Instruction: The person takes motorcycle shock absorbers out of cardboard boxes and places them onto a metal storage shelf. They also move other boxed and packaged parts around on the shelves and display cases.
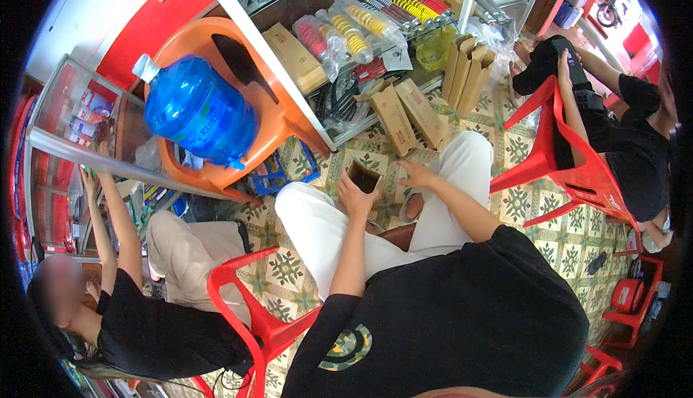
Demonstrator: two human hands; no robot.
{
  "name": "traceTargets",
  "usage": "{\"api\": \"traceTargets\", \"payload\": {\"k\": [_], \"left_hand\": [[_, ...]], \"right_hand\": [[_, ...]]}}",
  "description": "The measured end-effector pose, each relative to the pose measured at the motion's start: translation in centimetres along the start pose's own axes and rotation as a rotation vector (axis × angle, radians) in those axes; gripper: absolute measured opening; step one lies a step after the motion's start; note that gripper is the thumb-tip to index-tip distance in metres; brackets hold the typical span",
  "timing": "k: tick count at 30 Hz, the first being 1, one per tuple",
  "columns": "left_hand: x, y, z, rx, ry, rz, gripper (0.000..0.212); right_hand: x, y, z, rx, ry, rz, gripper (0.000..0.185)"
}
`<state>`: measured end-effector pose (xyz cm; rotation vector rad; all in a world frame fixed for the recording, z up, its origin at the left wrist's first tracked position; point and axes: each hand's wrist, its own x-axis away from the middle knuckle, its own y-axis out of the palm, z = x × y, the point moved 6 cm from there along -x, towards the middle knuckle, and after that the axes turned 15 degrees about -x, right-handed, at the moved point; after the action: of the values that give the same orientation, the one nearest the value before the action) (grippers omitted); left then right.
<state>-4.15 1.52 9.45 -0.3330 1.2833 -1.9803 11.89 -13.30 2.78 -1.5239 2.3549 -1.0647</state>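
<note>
My left hand (356,195) grips a narrow cardboard box (365,177) between my knees; its top end faces me and looks dark inside. To its right my right hand (416,175) is held with its fingers apart, touching nothing that I can see. Just beyond both hands two long cardboard boxes (394,119) lean near the glass case, the left one with its flaps raised. More tall cardboard boxes (466,75) stand upright further right. On the case's shelf lie yellow coil shock absorbers (351,35) in plastic bags and a pink one (316,40), beside a closed carton (294,58).
A blue water bottle (200,110) rests on an orange plastic chair (270,100) at the left. A co-worker (162,322) reaches into a glass cabinet at far left. Another person (628,127) sits at the right by a red chair (584,176). A blue crate (287,168) stands on the tiled floor.
</note>
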Motion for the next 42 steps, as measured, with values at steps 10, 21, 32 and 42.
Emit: {"api": "traceTargets", "payload": {"k": [10,21,32,42], "left_hand": [[0.1,-4.1,3.5,0.025,0.150,0.213,0.099],[0.0,-3.4,3.5,0.125,0.187,0.204,0.101],[1.0,-1.8,5.8,0.003,0.471,-0.051,0.097],[1.2,1.9,3.4,0.013,0.436,-0.195,0.104]], "right_hand": [[-0.2,-0.8,-0.7,-0.034,-0.031,0.080,0.070],[0.0,-3.5,-2.6,-0.218,0.038,0.277,0.053],[-0.6,0.2,-2.3,-0.060,-0.032,-0.026,0.049],[-2.7,4.2,-0.9,-0.238,0.204,-0.252,0.025]]}}
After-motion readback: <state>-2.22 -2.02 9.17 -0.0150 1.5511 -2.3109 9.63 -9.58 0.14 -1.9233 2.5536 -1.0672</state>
